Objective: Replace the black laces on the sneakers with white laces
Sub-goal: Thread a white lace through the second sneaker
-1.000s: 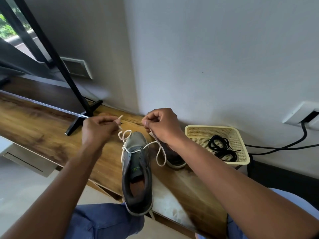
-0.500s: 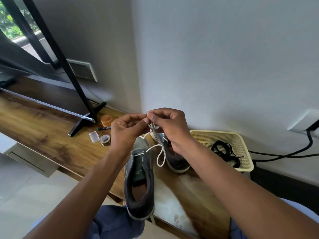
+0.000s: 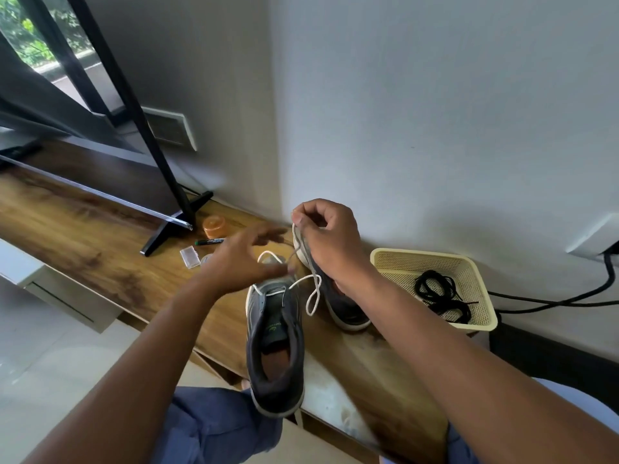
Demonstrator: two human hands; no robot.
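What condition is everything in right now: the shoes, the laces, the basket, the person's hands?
Near sneaker: upright on the table, white lace only through its front eyelets.
White lace: loose loop hanging, one end pinched up high.
Far sneaker: partly hidden, lacing unclear.
Black laces: removed, coiled in the basket.
Basket: upright, open-topped.
Right hand: pinching the lace.
Left hand: blurred, fingers spread, holding nothing.

text: none legible | sneaker (image 3: 273, 333) tongue: small green logo, unreadable; marker (image 3: 209, 242): label blurred
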